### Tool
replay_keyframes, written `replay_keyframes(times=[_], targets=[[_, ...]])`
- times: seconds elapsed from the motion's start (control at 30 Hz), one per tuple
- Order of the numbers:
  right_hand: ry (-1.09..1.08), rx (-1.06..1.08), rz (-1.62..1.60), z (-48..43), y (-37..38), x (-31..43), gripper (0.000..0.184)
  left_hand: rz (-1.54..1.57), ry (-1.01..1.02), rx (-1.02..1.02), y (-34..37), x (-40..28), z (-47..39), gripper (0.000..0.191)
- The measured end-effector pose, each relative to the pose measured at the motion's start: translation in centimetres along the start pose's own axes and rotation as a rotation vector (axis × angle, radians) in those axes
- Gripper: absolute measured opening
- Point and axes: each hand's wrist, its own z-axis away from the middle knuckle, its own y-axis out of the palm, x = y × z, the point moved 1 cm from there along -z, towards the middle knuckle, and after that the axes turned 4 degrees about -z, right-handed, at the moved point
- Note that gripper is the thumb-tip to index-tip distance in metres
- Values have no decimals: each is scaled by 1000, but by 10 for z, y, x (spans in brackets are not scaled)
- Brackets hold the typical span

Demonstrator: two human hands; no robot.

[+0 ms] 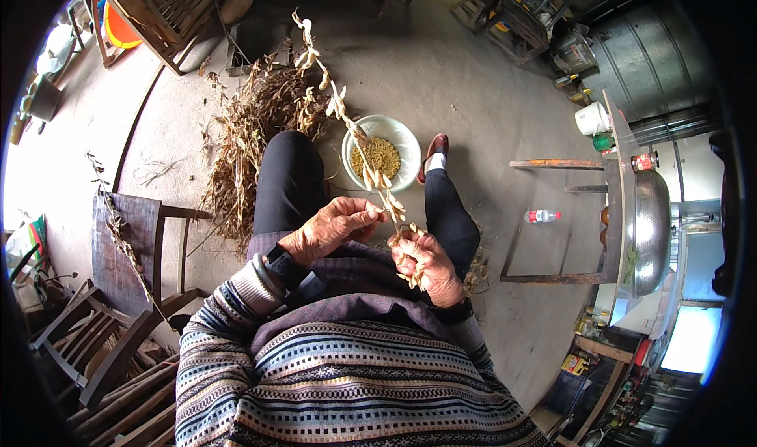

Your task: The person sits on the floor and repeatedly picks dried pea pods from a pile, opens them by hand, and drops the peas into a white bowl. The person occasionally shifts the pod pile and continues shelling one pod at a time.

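A dried soybean stalk with pods reaches from my hands up over a pale plastic basin, which stands on the floor between my feet. Yellowish beans lie in that basin. My right hand is closed around the stalk's lower end and several pods. With thumb and forefinger pinched together, my left hand is at the side of the stalk, near its lower pods; whether it grips a pod is too small to tell. A heap of dried bean stalks lies left of the basin.
At the left, a wooden chair carries another dried stalk. A slatted wooden chair stands at the upper left. To the right are a table with a large metal bowl on it and a plastic bottle on the floor.
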Motion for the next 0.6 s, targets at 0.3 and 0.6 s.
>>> replay_keyframes(times=[0.3,0.6], targets=[[-85,29,106,8,10,3,19,20,46,77,7,-9,2,20],[-488,-91,350,-12,-1,4,85,-128,57,146,22,-20,9,20]])
